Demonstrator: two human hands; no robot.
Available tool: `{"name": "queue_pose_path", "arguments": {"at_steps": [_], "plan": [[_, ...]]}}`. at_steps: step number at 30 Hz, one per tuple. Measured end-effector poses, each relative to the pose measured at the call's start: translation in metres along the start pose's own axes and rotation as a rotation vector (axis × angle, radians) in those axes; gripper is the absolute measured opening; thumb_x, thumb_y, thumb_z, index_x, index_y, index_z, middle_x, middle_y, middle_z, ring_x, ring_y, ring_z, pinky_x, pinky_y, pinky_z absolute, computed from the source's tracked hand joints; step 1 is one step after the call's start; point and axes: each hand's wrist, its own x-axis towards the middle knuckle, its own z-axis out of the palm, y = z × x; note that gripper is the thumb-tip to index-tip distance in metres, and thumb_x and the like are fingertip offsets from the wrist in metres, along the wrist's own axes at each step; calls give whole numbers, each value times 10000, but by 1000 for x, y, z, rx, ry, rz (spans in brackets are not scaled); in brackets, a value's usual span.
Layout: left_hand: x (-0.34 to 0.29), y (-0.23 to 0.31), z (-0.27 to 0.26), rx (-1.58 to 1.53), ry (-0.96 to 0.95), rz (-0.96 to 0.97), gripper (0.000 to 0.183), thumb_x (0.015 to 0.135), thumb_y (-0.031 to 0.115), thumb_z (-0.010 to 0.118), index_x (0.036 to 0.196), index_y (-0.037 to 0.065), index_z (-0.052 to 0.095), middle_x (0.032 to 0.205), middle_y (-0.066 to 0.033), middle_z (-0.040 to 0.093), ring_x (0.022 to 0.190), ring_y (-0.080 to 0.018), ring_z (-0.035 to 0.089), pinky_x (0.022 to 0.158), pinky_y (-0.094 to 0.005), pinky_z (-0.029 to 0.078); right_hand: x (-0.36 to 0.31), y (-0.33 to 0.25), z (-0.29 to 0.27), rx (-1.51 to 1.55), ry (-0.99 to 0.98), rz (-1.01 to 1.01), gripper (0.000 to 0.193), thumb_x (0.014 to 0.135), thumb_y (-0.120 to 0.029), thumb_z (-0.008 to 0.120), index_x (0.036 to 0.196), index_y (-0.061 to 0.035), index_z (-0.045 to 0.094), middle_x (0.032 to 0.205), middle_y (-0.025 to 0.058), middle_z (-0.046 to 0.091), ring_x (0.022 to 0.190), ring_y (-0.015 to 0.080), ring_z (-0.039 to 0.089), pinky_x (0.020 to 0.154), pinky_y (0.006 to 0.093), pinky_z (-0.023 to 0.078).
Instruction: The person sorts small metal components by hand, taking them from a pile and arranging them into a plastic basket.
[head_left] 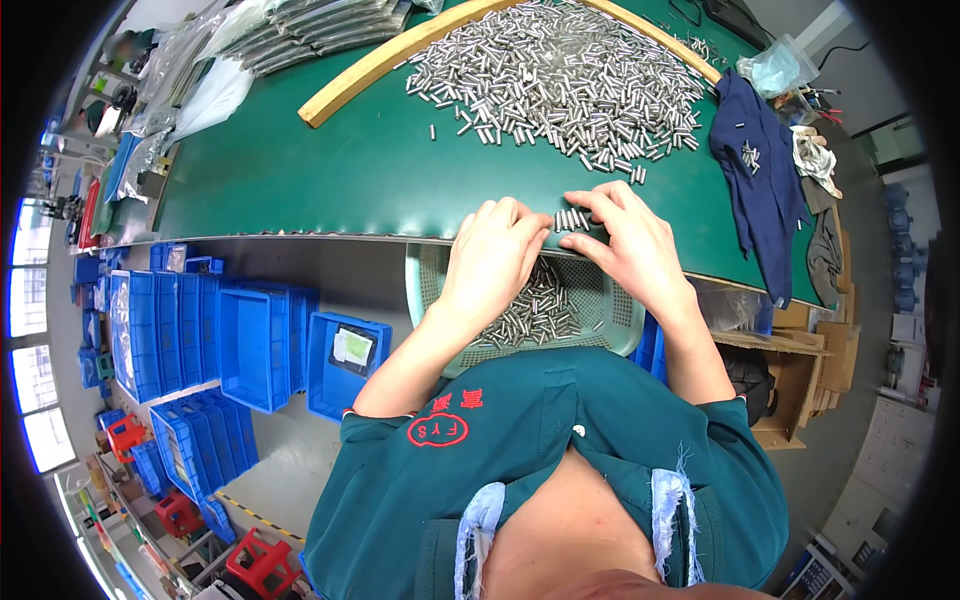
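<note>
Several short silvery metal pins (571, 219) stand side by side in a neat row near the table's front edge. My right hand (635, 245) has its thumb and index finger curved round this row, one at each end of the pins. Left of the row, my left hand (495, 248) has its thumb and fingertips pressed together; whatever they pinch is hidden. Below both hands, a pale green perforated basket (418, 285) contains many loose pins (540, 315). A large heap of similar pins (560, 80) covers the far part of the green tabletop (290, 185).
Wooden strips (375, 68) border the heap. A dark blue cloth (757, 165) with a few pins lies at the right, beside a clear plastic bag (778, 68). Stacked plastic-wrapped sheets (300, 35) occupy the far left. Blue bins (255, 345) and cardboard boxes (790, 400) stand below.
</note>
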Motion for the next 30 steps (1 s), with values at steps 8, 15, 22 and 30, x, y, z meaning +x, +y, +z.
{"name": "queue_pose_path", "arguments": {"at_steps": [8, 15, 22, 30], "plan": [[-13, -4, -9, -1096, -498, -402, 244, 948, 187, 574, 1123, 33, 648, 1039, -78, 678, 850, -162, 648, 743, -272, 517, 4, 4, 12, -101, 104, -159, 215, 795, -261, 712, 971, -144, 672, 909, 6, 586, 833, 193, 598, 700, 332, 503], [-18, -17, 20, -1910, -689, -889, 408, 1010, 282, 452, 1214, -68, 505, 1116, -199, 641, 1039, -267, 648, 916, -409, 544, -12, -2, 11, -62, 6, -187, 202, 790, -245, 708, 953, -135, 660, 908, 11, 583, 837, 200, 601, 691, 340, 508], [-17, -12, 21, -1626, -677, -813, 354, 960, 301, 568, 1146, 0, 589, 1018, -90, 672, 932, -177, 673, 808, -299, 572, -24, -8, 4, 50, -72, -164, 308, 787, -287, 712, 1025, -107, 636, 923, 40, 571, 847, 213, 610, 699, 349, 519], [-21, 2, 16, -1305, -512, -658, 256, 947, 200, 583, 1105, 7, 640, 952, -40, 679, 828, -91, 645, 711, -220, 541, -25, -7, -10, 266, -146, 5, 353, 820, -273, 706, 1110, -86, 632, 969, 67, 593, 841, 195, 638, 712, 326, 514]]}}
